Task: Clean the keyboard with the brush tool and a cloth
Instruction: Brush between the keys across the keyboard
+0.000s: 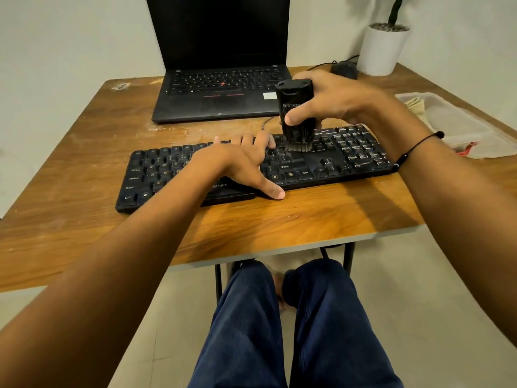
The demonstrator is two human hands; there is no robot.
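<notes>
Head view, from left to right: the keyboard (251,166) lies across the middle of the counter (279,219), with the laptop (221,88) behind it at 12 o'clock. The left hand (237,161) rests flat on the keys near the middle, fingers spread and straight, thumb touching the counter at the front edge; it holds nothing and only steadies the board. The right hand (333,102) has its grip closed around the black brush tool (296,113), which stands upright with its bristles touching the keys just to the right of the left fingertips. At 2 o'clock a clear tray (458,127) holds the cloth (414,103), well apart from both hands. A white plant pot (383,49) stands at 1 o'clock.

I judge the risk is this: too much pressure could bend the bristles or pop a key loose, and the dust may only move to the neighbouring keys.
</notes>
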